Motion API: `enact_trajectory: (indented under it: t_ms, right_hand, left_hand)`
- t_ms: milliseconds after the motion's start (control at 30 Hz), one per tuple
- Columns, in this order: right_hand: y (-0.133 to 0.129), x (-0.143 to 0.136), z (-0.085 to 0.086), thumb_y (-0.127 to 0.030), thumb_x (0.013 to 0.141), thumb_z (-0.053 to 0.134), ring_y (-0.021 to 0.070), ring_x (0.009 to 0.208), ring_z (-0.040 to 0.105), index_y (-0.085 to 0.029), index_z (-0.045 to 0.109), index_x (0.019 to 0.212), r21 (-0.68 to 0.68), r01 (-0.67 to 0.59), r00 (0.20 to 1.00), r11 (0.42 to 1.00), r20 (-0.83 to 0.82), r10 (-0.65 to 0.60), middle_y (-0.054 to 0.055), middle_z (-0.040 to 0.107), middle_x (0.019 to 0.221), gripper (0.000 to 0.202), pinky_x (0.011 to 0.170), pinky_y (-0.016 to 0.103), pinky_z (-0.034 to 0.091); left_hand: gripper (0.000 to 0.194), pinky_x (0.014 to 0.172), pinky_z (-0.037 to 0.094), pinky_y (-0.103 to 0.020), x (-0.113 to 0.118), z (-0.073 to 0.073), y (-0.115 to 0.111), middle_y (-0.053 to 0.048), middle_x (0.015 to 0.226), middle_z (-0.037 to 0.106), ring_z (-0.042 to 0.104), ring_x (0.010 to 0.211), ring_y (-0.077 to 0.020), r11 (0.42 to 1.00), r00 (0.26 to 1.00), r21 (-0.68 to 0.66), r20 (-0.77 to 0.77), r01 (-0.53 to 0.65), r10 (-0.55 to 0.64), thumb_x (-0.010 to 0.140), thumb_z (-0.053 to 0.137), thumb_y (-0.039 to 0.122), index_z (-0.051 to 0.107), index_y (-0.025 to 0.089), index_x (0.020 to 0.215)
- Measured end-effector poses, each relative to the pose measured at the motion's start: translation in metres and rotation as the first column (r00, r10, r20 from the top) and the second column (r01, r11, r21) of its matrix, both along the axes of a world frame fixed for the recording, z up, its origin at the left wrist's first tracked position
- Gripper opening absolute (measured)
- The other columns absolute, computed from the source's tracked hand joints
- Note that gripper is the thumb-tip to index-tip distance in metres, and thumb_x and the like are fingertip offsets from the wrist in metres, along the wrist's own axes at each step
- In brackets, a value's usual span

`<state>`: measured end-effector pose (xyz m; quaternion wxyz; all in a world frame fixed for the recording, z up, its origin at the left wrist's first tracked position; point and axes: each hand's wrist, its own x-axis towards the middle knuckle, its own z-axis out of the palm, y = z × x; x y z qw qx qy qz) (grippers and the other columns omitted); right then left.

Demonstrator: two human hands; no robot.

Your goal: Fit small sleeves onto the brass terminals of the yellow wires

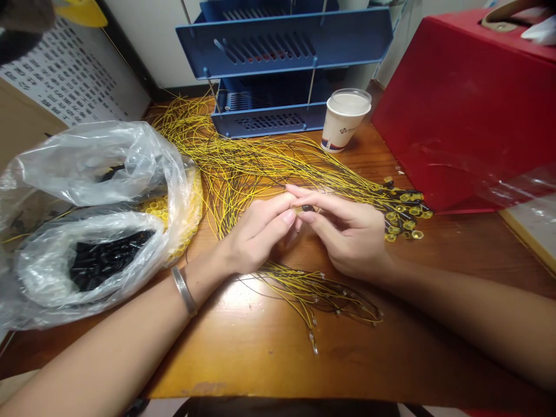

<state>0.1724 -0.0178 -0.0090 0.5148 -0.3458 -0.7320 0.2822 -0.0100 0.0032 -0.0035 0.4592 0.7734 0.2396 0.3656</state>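
Note:
Both hands meet over the middle of the table, fingertips closed round one small part. My left hand (256,231) pinches its yellowish end, which looks like a clear yellow cap and is mostly hidden by the fingers. Between the thumb and fingers of my right hand (351,231) shows a small black sleeve (307,208). Below the hands lies a bundle of loose yellow and black wires (304,284) with small clear tips. To the right of my right hand rests a cluster of wire ends with yellow hexagonal caps (408,214) and black sleeves.
At left, a clear plastic bag (39,260) holds black sleeves (108,258); yellow caps (186,231) lie in another beside it. Long yellow wires (243,156) spread across the back. Behind stand a blue tray rack (286,46), a paper cup (343,124) and a red box (469,116).

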Motion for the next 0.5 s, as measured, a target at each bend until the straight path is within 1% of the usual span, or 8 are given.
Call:
enact_trajectory:
  t_ms: [233,400,500]
  right_hand:
    - [0.0010,-0.0008,-0.0036,-0.012,0.091,0.062,0.0158,0.110,0.071,-0.023,0.074,0.108,0.082,0.023,1.000,0.996,-0.004,-0.023,0.001,0.072,0.124,0.023,0.099,0.025,0.058]
    - [0.0014,-0.0006,-0.0029,-0.012,0.091,0.062,0.0166,0.109,0.072,-0.023,0.073,0.109,0.085,0.017,1.000,0.996,-0.008,-0.016,0.002,0.072,0.123,0.024,0.100,0.028,0.058]
    - [0.0018,-0.0003,-0.0031,-0.012,0.091,0.062,0.0167,0.109,0.072,-0.023,0.074,0.110,0.084,0.020,1.000,0.996,-0.007,-0.019,0.001,0.072,0.123,0.025,0.099,0.028,0.058]
  left_hand:
    - [0.028,0.068,0.041,-0.025,0.0000,-0.0017,0.0003,0.002,0.070,0.055,0.051,0.064,-0.0094,0.999,0.999,0.038,-0.035,0.006,-0.005,0.103,0.040,0.030,0.052,0.015,0.083]
    - [0.030,0.069,0.039,-0.026,-0.0002,-0.0031,0.0009,0.001,0.074,0.053,0.049,0.067,-0.0101,0.999,1.000,0.049,-0.009,0.002,-0.001,0.103,0.042,0.036,0.053,0.015,0.085]
    - [0.030,0.068,0.039,-0.026,0.0002,-0.0035,0.0009,0.001,0.074,0.052,0.048,0.067,-0.0103,0.999,1.000,0.044,-0.005,-0.002,0.003,0.103,0.041,0.036,0.053,0.015,0.085]
